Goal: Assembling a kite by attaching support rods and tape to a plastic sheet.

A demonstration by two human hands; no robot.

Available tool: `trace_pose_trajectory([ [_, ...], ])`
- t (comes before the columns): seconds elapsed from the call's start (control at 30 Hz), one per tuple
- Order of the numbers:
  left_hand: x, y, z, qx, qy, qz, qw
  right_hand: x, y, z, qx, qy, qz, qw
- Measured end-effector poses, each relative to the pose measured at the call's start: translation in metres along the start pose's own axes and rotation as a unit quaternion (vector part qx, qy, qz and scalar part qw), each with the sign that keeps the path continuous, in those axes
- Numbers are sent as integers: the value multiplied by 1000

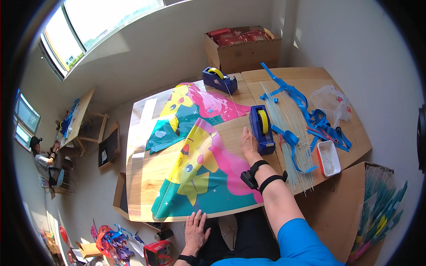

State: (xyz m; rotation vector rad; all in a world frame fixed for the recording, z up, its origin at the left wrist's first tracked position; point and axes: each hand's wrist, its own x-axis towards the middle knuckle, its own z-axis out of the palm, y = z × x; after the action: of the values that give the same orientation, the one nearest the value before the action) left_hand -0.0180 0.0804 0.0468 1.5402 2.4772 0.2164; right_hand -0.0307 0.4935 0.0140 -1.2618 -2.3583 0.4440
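A kite-like triangular sheet (pixel 213 186), printed yellow, teal and pink, lies before me on the wooden table (pixel 142 186). My left hand (pixel 196 231) rests at the table's near edge, by the sheet's lower border, with its fingers stretched out. Beside the nearer blue tape dispenser (pixel 265 144) with its yellow roll is my right hand (pixel 249 142). Its fingers point away from me, loosely extended, over the pink side of the sheet; no held thing shows. Farther back lies a second printed sheet (pixel 191 111), glossy and slightly rumpled, with another blue tape dispenser (pixel 224 84) behind it.
Thin clear rods (pixel 293 155) and tangled blue ribbon (pixel 306 102) cover the table's right part, near a plastic bag (pixel 330 102) and a small white tray (pixel 328 158). Cardboard boxes stand behind (pixel 242 55) and at right (pixel 333 208). Another person (pixel 42 155) works far left.
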Motion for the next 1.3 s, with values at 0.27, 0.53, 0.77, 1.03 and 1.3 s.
trace_pose_trajectory([
  [0.27,4,1,-2,0,-19,4,1000,18,24,33,-11,-9,86,996],
  [0.53,8,3,1,-26,0,-10,1000,-62,5,-56,184,56,-165,967],
  [0.77,-2,-10,15,-13,122,6,992,-207,51,-101,87,-58,-330,938],
  [1.03,46,24,8,-58,200,67,976,-224,82,-95,19,-80,-307,948],
  [1.3,101,53,31,-49,107,102,988,-220,80,-88,-23,-78,-322,943],
])
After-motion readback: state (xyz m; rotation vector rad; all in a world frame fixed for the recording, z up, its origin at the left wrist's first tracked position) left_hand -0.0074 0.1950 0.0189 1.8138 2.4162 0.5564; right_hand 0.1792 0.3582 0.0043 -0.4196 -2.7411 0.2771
